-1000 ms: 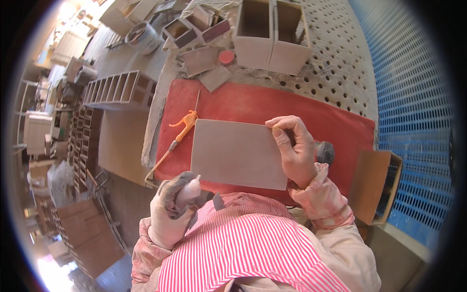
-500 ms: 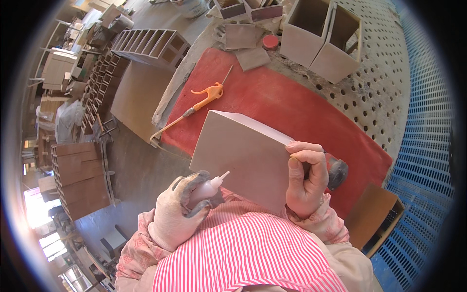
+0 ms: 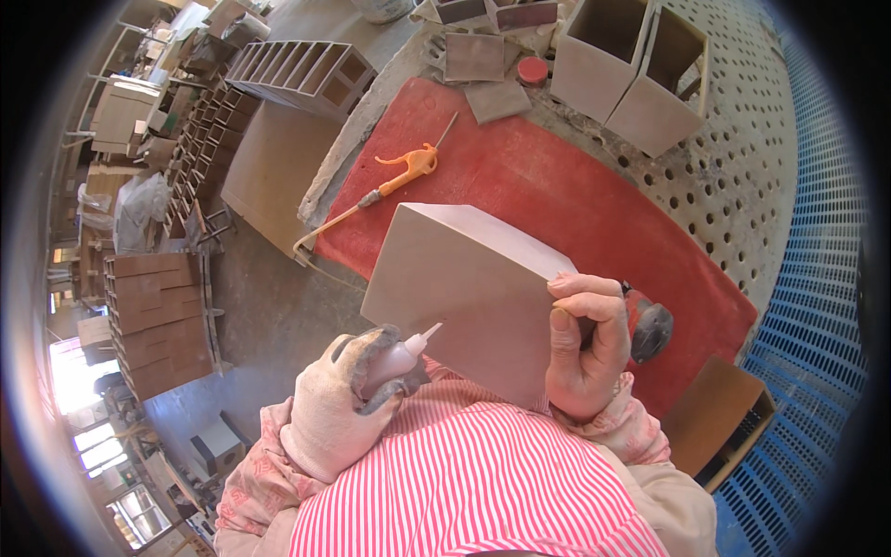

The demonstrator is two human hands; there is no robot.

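My left hand [image 3: 348,399] wears a pale glove with grey fingers and is wrapped round a small whitish squeeze bottle [image 3: 394,364]. The bottle's thin nozzle points up and to the right, close to the flat face of a grey box [image 3: 464,292]. I cannot tell whether the tip touches that face. My bare right hand [image 3: 591,343] is closed at the box's right edge, with thumb and fingertips gripping there. The box stands tilted in front of my striped apron, over the near edge of a red mat [image 3: 520,167]. Its underside is hidden.
On the mat lie an orange air blow gun [image 3: 408,172] with its hose and a red-and-black tool [image 3: 650,327]. Grey open boxes [image 3: 640,84], flat panels [image 3: 497,100] and a red round lid [image 3: 532,71] sit beyond. A brown open box [image 3: 710,418] is at right.
The view has shifted slightly, so the bench scene sits a little further right and higher. The nozzle has come slightly nearer a small dark spot on the box face. Both grips look unchanged.
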